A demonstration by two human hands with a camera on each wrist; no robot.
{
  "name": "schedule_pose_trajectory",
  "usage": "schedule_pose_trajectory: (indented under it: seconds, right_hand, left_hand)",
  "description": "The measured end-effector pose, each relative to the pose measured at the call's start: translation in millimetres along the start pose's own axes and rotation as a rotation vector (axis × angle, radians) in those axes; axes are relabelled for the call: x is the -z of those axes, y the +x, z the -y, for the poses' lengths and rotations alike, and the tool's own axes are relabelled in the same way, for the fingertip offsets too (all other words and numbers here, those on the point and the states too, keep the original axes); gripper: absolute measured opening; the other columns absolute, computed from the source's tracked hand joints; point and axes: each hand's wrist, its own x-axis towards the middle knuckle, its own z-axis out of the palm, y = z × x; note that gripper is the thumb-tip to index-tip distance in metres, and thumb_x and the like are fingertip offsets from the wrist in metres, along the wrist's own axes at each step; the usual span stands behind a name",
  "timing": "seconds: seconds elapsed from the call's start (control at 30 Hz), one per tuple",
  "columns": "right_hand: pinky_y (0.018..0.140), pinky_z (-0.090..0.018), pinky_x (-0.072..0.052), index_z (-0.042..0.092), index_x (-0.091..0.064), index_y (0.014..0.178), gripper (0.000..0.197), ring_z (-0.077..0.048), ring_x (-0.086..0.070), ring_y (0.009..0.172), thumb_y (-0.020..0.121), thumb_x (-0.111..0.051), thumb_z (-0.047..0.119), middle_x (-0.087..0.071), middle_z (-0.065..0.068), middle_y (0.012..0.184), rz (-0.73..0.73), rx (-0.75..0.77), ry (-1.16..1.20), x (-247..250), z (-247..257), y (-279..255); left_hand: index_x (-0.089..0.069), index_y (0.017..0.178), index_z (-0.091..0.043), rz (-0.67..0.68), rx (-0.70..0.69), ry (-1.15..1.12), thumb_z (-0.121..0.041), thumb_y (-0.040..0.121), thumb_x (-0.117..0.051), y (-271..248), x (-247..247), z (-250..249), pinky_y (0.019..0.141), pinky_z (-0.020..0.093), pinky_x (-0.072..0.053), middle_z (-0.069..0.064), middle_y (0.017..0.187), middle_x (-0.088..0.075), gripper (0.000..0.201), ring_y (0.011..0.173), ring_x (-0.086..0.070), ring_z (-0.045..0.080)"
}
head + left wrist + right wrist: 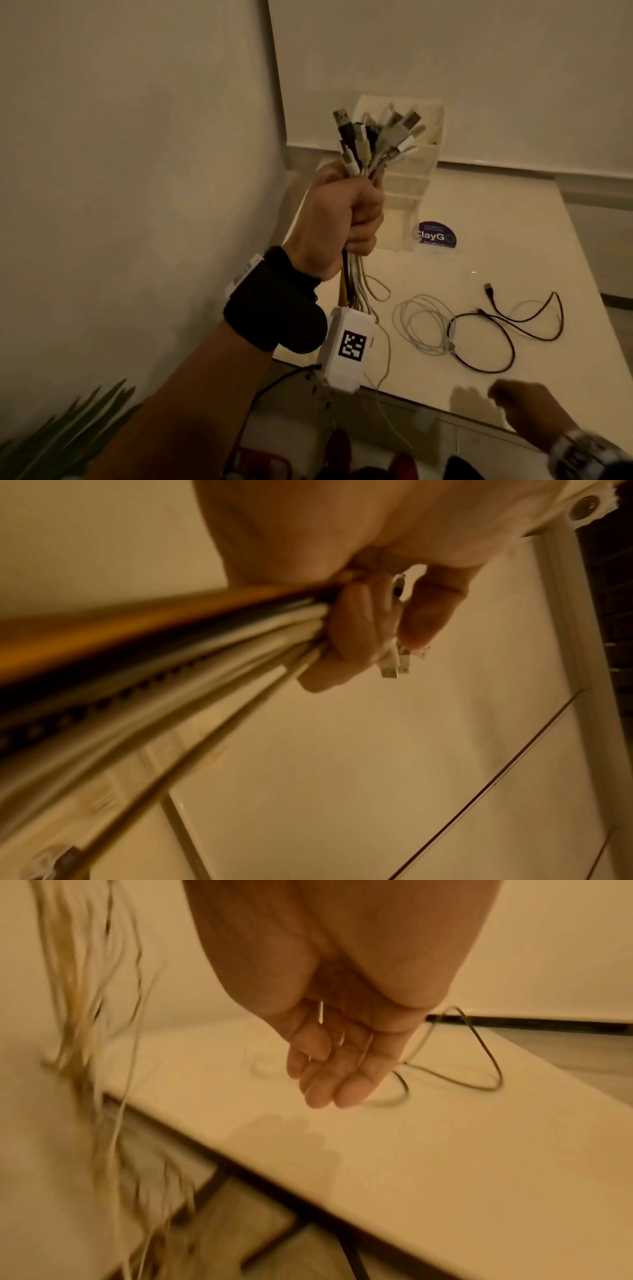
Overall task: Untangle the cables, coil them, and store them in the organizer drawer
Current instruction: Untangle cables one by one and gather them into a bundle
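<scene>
Fingers (pixel 356 620) of the left hand (pixel 339 219) curled tight round a cable bundle (pixel 376 137), plugs up, raised above the counter (pixel 513 246), right hand (pixel 335 1053) loose and seemingly empty over the near edge, white cable (pixel 421 322) and black cable (pixel 507 329) lying loose, organizer (pixel 414 178) behind.

The left wrist is wearing a black fabric wrap (pixel 274 308) carrying a white box (pixel 346 346) that is showing 1 black-and-white square marker. The right wrist is wearing a blurred pale strapped unit (pixel 579 452).
</scene>
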Motion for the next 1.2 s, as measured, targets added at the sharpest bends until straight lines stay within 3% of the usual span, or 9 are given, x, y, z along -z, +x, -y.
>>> schedule_pose_trajectory:
  seconds: [0.07, 0.2, 0.4, 0.73, 0.8, 0.9, 1.0, 1.07, 1.2]
  right_hand:
    - [0.084, -0.028, -0.049, 0.032, -0.066, 0.103, 0.034, -0.019, -0.063, 0.099, 0.089, -0.050, 0.005, -0.065, 0.001, 0.109, -0.136, 0.093, 0.019, 17.9, 24.9, 20.6]
    - [0.081, -0.029, -0.048, 0.034, -0.048, 0.131, 0.049, -0.020, -0.056, 0.106, 0.091, -0.046, 0.005, -0.053, 0.002, 0.120, -0.079, 0.114, -0.103, 22.6, 44.1, 56.5]
    - [0.088, -0.031, -0.045, 0.036, -0.051, 0.133, 0.045, -0.021, -0.053, 0.115, 0.095, -0.046, 0.012, -0.051, 0.001, 0.126, -0.019, 0.092, -0.124, 14.9, 40.9, 81.9]
    - [0.093, -0.033, -0.045, 0.038, -0.057, 0.127, 0.032, -0.022, -0.052, 0.118, 0.099, -0.043, 0.037, -0.053, 0.004, 0.127, -0.061, 0.313, -0.191, 7.6, 38.1, 96.4]
    - [0.088, -0.031, -0.046, 0.038, -0.064, 0.120, 0.028, -0.020, -0.056, 0.112, 0.098, -0.048, 0.033, -0.057, 0.004, 0.118, -0.130, 0.339, -0.042, 9.3, 35.2, 98.5]
    - [0.075, -0.023, -0.047, 0.034, -0.074, 0.094, 0.022, -0.007, -0.064, 0.085, 0.087, -0.068, 0.013, -0.069, 0.002, 0.095, -0.410, 0.328, 0.459, 27.8, 35.9, 99.0]
    - [0.079, -0.024, -0.051, 0.027, -0.074, 0.087, 0.021, 0.003, -0.066, 0.084, 0.086, -0.069, 0.007, -0.075, 0.007, 0.089, -0.518, 0.279, 0.932, 70.6, 43.7, 85.4]
    - [0.076, -0.033, -0.052, 0.017, -0.071, 0.091, 0.017, -0.006, -0.068, 0.081, 0.091, -0.060, 0.004, -0.076, 0.002, 0.087, -0.522, 0.294, 1.099, 100.6, 49.5, 72.4]
    - [0.068, -0.035, -0.055, 0.010, -0.053, 0.103, 0.015, -0.029, -0.065, 0.068, 0.102, -0.039, 0.008, -0.065, -0.020, 0.074, -0.549, 0.405, 1.291, 156.0, 65.8, 42.6]
  left_hand:
    - [-0.042, 0.085, -0.011, 0.007, 0.028, -0.045, -0.006, 0.072, -0.041, 2.1, -7.5, 9.2, 0.043, 0.020, -0.011, 0.003, 0.055, -0.018, 0.014, 0.039, -0.013, 0.013]
    - [-0.040, 0.078, -0.013, 0.013, 0.101, -0.071, -0.008, 0.072, -0.042, 2.5, -18.0, 20.4, 0.044, 0.022, -0.010, 0.002, 0.055, -0.024, 0.008, 0.039, -0.016, 0.012]
    - [-0.039, 0.077, -0.016, 0.005, 0.142, -0.108, -0.012, 0.078, -0.043, 8.2, -21.0, 25.3, 0.044, 0.024, -0.011, 0.000, 0.054, -0.027, 0.006, 0.039, -0.020, 0.010]
    - [-0.038, 0.078, -0.015, 0.021, 0.156, -0.167, -0.014, 0.082, -0.043, 26.0, -25.3, 34.8, 0.041, 0.020, -0.014, -0.001, 0.054, -0.030, 0.006, 0.035, -0.024, 0.009]
    - [-0.038, 0.077, -0.015, 0.028, 0.152, -0.177, -0.014, 0.082, -0.043, 29.7, -24.8, 35.6, 0.041, 0.020, -0.013, 0.000, 0.055, -0.028, 0.007, 0.036, -0.023, 0.008]
    - [-0.039, 0.076, -0.014, 0.037, 0.136, -0.180, -0.014, 0.083, -0.043, 39.7, -25.5, 36.5, 0.041, 0.019, -0.014, 0.001, 0.056, -0.027, 0.008, 0.036, -0.022, 0.009]
    - [-0.041, 0.077, -0.013, 0.039, 0.115, -0.170, -0.015, 0.087, -0.042, 50.2, -28.9, 38.2, 0.039, 0.018, -0.024, 0.001, 0.055, -0.031, 0.010, 0.034, -0.029, 0.012]
    - [-0.041, 0.076, -0.011, 0.038, 0.084, -0.123, -0.015, 0.091, -0.040, 57.6, -31.4, 41.1, 0.040, 0.020, -0.032, 0.003, 0.054, -0.035, 0.016, 0.032, -0.035, 0.016]
    - [-0.043, 0.075, -0.010, 0.062, 0.020, -0.057, -0.016, 0.100, -0.037, 76.8, -37.6, 48.6, 0.047, 0.032, -0.045, 0.007, 0.053, -0.037, 0.027, 0.032, -0.043, 0.022]
